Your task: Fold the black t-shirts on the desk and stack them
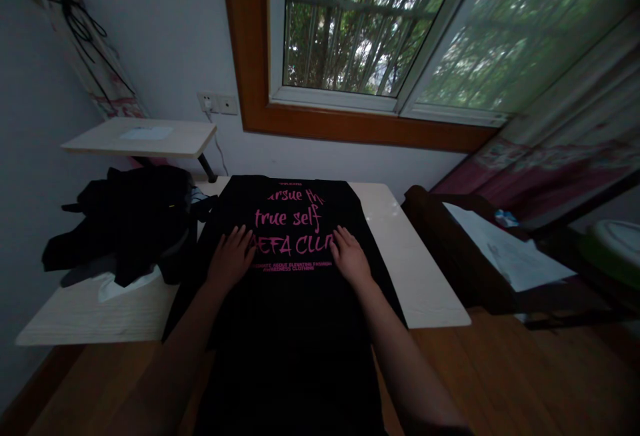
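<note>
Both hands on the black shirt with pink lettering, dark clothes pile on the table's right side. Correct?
Wrong side: the head view shows the dark clothes pile on the left side of the table. Left hand and right hand do rest on the black shirt.

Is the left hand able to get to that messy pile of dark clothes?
Probably yes: the left hand is flat on the black shirt, and the pile sits beside the shirt on the same table, with nothing standing between them.
</note>
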Demonstrator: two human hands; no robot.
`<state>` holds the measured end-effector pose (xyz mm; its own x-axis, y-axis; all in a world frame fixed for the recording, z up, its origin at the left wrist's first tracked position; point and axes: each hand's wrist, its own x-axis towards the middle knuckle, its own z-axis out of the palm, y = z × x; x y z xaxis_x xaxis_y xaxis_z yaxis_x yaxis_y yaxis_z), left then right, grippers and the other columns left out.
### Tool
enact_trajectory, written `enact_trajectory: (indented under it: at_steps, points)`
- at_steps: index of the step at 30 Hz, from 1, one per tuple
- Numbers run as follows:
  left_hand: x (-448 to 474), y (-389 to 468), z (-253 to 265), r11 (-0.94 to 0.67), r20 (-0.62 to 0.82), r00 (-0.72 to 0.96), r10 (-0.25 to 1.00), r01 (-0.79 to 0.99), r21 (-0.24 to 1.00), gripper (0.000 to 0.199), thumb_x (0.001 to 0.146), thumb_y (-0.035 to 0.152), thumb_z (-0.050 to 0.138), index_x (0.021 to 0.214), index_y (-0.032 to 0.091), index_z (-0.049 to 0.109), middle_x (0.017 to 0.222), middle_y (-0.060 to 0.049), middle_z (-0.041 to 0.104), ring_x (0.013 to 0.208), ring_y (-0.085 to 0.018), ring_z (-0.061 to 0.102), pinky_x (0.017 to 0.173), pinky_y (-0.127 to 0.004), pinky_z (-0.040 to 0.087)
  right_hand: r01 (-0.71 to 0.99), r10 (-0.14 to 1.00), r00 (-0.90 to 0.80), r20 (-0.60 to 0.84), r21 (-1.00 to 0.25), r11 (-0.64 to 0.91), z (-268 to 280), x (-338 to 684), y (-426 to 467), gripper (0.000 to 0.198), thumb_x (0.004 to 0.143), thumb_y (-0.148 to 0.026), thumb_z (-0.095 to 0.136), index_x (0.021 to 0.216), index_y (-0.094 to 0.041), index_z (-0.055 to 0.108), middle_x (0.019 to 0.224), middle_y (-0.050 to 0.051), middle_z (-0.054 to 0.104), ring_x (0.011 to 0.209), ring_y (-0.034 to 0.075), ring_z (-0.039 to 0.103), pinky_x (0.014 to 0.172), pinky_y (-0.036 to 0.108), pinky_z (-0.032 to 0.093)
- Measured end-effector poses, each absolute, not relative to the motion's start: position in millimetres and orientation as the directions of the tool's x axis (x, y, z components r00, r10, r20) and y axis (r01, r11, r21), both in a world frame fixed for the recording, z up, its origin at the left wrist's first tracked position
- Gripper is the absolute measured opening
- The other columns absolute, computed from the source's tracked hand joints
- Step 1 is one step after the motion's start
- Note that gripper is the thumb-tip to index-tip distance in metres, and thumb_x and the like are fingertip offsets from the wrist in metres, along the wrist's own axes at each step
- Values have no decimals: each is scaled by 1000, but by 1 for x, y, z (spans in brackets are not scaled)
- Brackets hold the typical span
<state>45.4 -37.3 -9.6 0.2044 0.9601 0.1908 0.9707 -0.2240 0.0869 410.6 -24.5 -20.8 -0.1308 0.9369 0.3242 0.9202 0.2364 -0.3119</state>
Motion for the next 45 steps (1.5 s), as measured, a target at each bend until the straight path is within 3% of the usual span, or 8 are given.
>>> enact_trajectory:
  at_steps: [9,18,28,37,39,45]
  points:
    - [7,-70,-11,-188,153,181,971,981,35,56,102,41,35,153,20,44,164,-10,33,153,-29,27,123,-55,22,969,947,-90,308,-194,155,-27,492,-32,49,103,-33,37,141,-9,57,153,14,50,145,26,42,120,46,36]
    - [28,-93,-8,-209,158,204,966,978,20,55,102,42,36,153,22,43,165,-10,31,154,-32,23,122,-59,22,994,961,-63,268,-64,83,-17,497,-31,46,102,-26,37,145,-20,53,154,9,49,145,27,42,115,53,37]
    - [56,-105,-8,-276,161,264,951,960,53,54,102,42,37,153,25,44,166,-8,29,155,-30,20,125,-59,17,999,964,-14,267,-37,25,-14,508,-24,46,103,-25,35,144,-23,53,152,5,52,143,25,43,114,51,36]
    - [83,-105,-9,-359,167,347,923,932,48,54,102,42,38,153,27,42,166,-8,28,155,-30,20,124,-60,17,995,951,97,293,-45,-88,-5,482,-27,50,97,-14,36,144,-14,54,150,14,53,141,31,44,116,53,33]
    - [90,-101,-9,-378,173,364,915,924,52,54,102,43,39,153,27,43,166,-8,28,155,-31,21,124,-60,18,996,948,73,309,-76,-52,-4,461,-28,50,96,-13,37,143,-11,54,150,16,53,144,32,42,118,52,31]
    - [111,-81,-4,-448,161,431,888,889,89,55,102,47,36,153,26,43,166,-9,30,154,-33,22,123,-60,21,934,918,-182,351,-231,273,-5,376,-33,47,102,-25,37,145,-14,53,154,13,49,148,28,37,122,51,29]
